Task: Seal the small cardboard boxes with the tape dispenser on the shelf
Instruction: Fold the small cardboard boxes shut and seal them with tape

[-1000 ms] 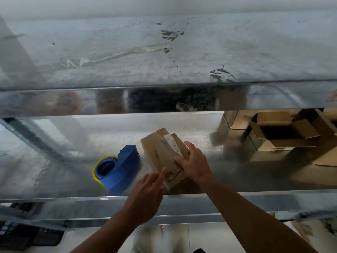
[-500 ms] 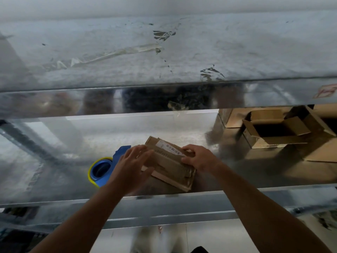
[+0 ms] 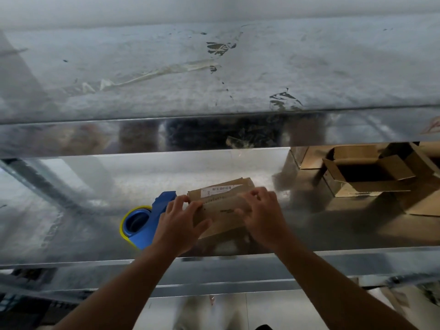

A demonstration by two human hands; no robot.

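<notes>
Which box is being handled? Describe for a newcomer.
On the metal shelf, right of the blue tape dispenser, sits the small box gripped by left hand and right hand. Unlike the open box far right, it is closed and bears a white barcode label.

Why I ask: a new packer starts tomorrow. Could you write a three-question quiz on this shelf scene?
1. True or false: the blue tape dispenser lies on the shelf to the left of the small cardboard box.
2. What do the left hand and the right hand hold? A) the small cardboard box B) the blue tape dispenser C) nothing
3. Fill in: the other box, at the far right, has its flaps ____.

Key: 1 true; 2 A; 3 open.
</notes>
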